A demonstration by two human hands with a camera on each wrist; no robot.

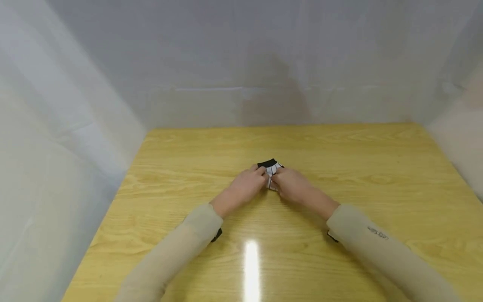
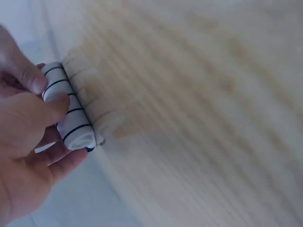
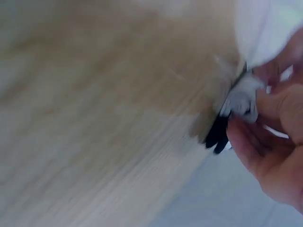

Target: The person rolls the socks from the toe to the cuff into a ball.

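Just above the middle of the head view, the 2 hands meet over a small rolled sock (image 1: pixel 270 172), white with thin dark stripes and a black end, lying on the yellow wooden bench (image 1: pixel 339 167). The left hand (image 1: pixel 244 186) and the right hand (image 1: pixel 293 186) close on it from either side, thumbs and fingertips pinching the fabric, so the roll seems held tight between them to keep it from springing loose; both grasp the sock, neither is released.

The left wrist view, at the left of its frame, shows what the head view cannot: the sock (image 2: pixel 71 111) is a compact cylinder with evenly spaced stripes, the thumb (image 2: pixel 49 106) pressed across its side and the other fingers curled beneath. The right wrist view is blurred, yet at its right edge it shows the black end of the sock (image 3: pixel 218 133) jutting toward the bench, with the right hand's fingers (image 3: pixel 279 101) wrapped over the white part. Only the head view shows both beige sleeves (image 1: pixel 377 243) and the pale sheeting (image 1: pixel 75 126) walling the bench.
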